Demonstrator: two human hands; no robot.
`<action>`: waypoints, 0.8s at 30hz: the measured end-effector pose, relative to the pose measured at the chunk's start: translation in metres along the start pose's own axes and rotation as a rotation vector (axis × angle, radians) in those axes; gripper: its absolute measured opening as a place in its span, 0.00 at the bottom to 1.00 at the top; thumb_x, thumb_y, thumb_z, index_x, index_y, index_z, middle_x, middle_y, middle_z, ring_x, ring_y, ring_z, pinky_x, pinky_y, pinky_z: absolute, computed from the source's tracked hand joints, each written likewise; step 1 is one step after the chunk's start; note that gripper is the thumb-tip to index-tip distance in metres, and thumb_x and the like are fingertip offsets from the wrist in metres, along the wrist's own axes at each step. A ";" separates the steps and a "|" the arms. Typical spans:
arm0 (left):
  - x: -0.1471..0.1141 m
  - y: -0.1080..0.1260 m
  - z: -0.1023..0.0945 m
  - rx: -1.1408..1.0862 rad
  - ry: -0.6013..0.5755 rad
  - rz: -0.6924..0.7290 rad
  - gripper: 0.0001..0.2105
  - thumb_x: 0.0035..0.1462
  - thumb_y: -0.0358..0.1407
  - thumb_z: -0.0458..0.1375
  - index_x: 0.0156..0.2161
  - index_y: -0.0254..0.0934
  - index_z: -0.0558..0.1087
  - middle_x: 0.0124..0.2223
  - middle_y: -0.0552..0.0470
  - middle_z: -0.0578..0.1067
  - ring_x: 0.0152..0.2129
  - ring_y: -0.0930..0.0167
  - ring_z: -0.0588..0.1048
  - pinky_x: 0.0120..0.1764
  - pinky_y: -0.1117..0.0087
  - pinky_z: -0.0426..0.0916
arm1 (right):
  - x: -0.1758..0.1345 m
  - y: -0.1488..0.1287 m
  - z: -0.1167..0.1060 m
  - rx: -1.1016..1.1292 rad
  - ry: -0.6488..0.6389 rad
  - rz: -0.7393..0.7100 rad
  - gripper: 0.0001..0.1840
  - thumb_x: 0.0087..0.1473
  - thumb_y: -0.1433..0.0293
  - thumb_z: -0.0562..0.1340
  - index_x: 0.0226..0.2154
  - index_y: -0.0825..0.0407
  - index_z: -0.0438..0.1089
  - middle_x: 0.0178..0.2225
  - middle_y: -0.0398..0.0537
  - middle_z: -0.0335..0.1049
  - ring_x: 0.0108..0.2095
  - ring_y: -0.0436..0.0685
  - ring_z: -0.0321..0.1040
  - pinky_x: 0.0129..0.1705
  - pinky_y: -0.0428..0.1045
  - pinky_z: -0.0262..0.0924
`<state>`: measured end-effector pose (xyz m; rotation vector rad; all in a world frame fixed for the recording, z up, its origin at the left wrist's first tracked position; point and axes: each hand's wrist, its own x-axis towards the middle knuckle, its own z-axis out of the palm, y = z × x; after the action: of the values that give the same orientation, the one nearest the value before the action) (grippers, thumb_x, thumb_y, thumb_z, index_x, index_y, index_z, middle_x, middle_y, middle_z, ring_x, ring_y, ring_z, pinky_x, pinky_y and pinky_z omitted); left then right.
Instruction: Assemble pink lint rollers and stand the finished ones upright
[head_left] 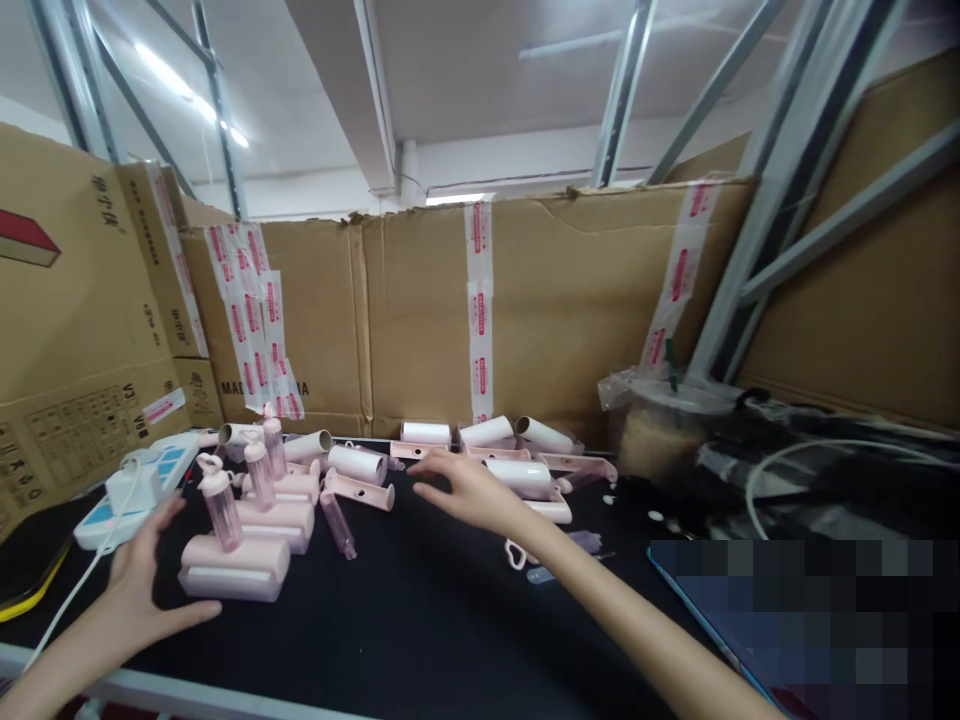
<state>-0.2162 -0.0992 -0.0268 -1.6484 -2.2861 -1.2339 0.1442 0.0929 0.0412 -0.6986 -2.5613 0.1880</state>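
My left hand (142, 580) is open, thumb and fingers spread beside the nearest of several assembled pink lint rollers (236, 570). These stand in a row, each with a clear pink handle (220, 505) upright and a looped cap on top. My right hand (461, 490) reaches over the middle of the table, its thumb and fingers apart and holding nothing visible. Close to its fingertips are a pink half-shell (360, 490) and a white roll (356, 463) with a cardboard core. A loose clear pink handle (339, 525) lies between the hands.
More white rolls (426, 433) and pink shells lie along the cardboard wall (420, 310). A power strip (161, 470) with a cable is at left. Behind my right forearm lie a pink heart-shaped ring (516, 555) and a drink cup (660, 430). A blue-edged flat object (705, 610) is at right.
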 end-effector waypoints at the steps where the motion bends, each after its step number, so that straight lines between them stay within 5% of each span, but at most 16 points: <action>1: -0.004 0.006 -0.005 0.020 0.090 -0.002 0.48 0.31 0.51 0.64 0.59 0.48 0.46 0.62 0.50 0.53 0.55 0.51 0.57 0.55 0.52 0.57 | 0.014 -0.001 0.007 -0.057 -0.035 0.012 0.14 0.55 0.66 0.56 0.43 0.51 0.68 0.43 0.51 0.69 0.45 0.58 0.65 0.47 0.52 0.57; 4: -0.018 0.033 -0.015 -0.127 0.363 0.055 0.41 0.37 0.50 0.61 0.57 0.50 0.50 0.58 0.56 0.60 0.52 0.53 0.62 0.55 0.54 0.58 | 0.058 -0.005 0.033 -0.103 -0.084 0.052 0.16 0.48 0.66 0.62 0.41 0.54 0.67 0.43 0.54 0.68 0.46 0.61 0.63 0.45 0.52 0.56; 6: -0.028 0.058 -0.015 -0.276 0.375 0.143 0.29 0.44 0.47 0.59 0.53 0.50 0.57 0.47 0.59 0.71 0.45 0.59 0.69 0.53 0.58 0.61 | 0.083 -0.008 0.052 -0.124 -0.115 0.090 0.19 0.43 0.63 0.66 0.37 0.55 0.67 0.40 0.55 0.69 0.45 0.63 0.64 0.44 0.52 0.56; 8: -0.033 0.085 -0.008 -0.315 0.288 0.205 0.17 0.50 0.44 0.56 0.46 0.46 0.63 0.36 0.58 0.75 0.36 0.64 0.73 0.47 0.62 0.65 | 0.100 -0.011 0.068 -0.139 -0.130 0.137 0.20 0.40 0.64 0.67 0.36 0.55 0.65 0.36 0.54 0.70 0.41 0.63 0.65 0.40 0.52 0.56; 11: -0.026 0.126 0.015 -0.202 -0.012 0.401 0.09 0.53 0.42 0.53 0.35 0.39 0.70 0.35 0.51 0.74 0.32 0.67 0.72 0.39 0.68 0.66 | 0.108 -0.012 0.074 -0.144 -0.107 0.180 0.20 0.40 0.66 0.67 0.36 0.53 0.62 0.37 0.52 0.68 0.38 0.61 0.66 0.37 0.50 0.55; 15: -0.007 0.158 0.058 -0.034 -0.473 0.336 0.11 0.57 0.39 0.46 0.39 0.38 0.68 0.31 0.52 0.72 0.26 0.69 0.71 0.31 0.70 0.66 | 0.091 -0.006 0.049 -0.124 -0.019 0.190 0.17 0.46 0.64 0.62 0.38 0.50 0.58 0.42 0.48 0.64 0.40 0.56 0.64 0.37 0.46 0.53; 17: -0.002 0.163 0.078 0.002 -0.615 0.352 0.12 0.55 0.34 0.47 0.44 0.40 0.67 0.40 0.50 0.71 0.33 0.69 0.72 0.39 0.68 0.65 | 0.071 0.001 0.029 -0.125 0.025 0.215 0.17 0.48 0.64 0.59 0.40 0.50 0.56 0.43 0.47 0.63 0.41 0.55 0.63 0.36 0.45 0.53; 21: 0.008 0.161 0.101 0.207 -0.636 0.335 0.21 0.49 0.22 0.46 0.50 0.35 0.63 0.52 0.41 0.63 0.49 0.62 0.65 0.49 0.63 0.58 | 0.016 0.016 0.003 -0.163 0.053 0.314 0.16 0.46 0.66 0.60 0.38 0.52 0.58 0.38 0.48 0.65 0.35 0.56 0.64 0.32 0.46 0.51; 24: 0.020 0.157 0.107 0.305 -0.621 0.281 0.24 0.46 0.21 0.46 0.51 0.29 0.61 0.52 0.34 0.62 0.49 0.55 0.65 0.47 0.57 0.59 | -0.018 0.021 0.002 -0.189 0.027 0.346 0.14 0.42 0.70 0.62 0.34 0.53 0.60 0.34 0.49 0.66 0.31 0.56 0.64 0.30 0.47 0.51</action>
<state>-0.0553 -0.0006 -0.0018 -2.3443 -2.2471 -0.3129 0.1661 0.1022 0.0266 -1.2072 -2.4361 0.0470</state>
